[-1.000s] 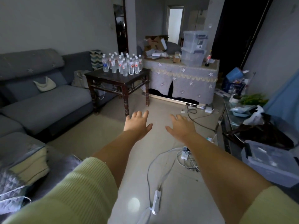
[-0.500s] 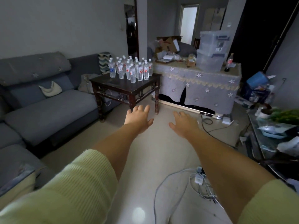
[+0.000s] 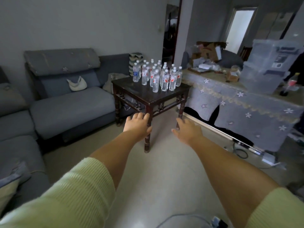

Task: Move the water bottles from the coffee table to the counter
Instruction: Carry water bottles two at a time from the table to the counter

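Several clear water bottles (image 3: 157,76) with white caps and red labels stand bunched on a dark wooden coffee table (image 3: 136,92) ahead of me. To its right runs a long counter (image 3: 246,102) draped in a grey flowered cloth. My left hand (image 3: 137,124) is stretched out in front of the table's near corner leg, fingers apart and holding nothing. My right hand (image 3: 187,130) reaches forward beside it, also empty with fingers spread. Both hands are short of the bottles and lower in view than the tabletop.
A grey sofa (image 3: 65,102) fills the left side. Stacked clear plastic bins (image 3: 269,66), a cardboard box (image 3: 209,50) and papers crowd the counter top. Cables (image 3: 241,153) lie on the floor below the counter and at the bottom edge. Pale floor stretches between me and the table.
The table and bottles have grown larger and nearer as I walk toward them. Both outstretched hands have closed in on the table's near corner. The cables have slid back behind me.
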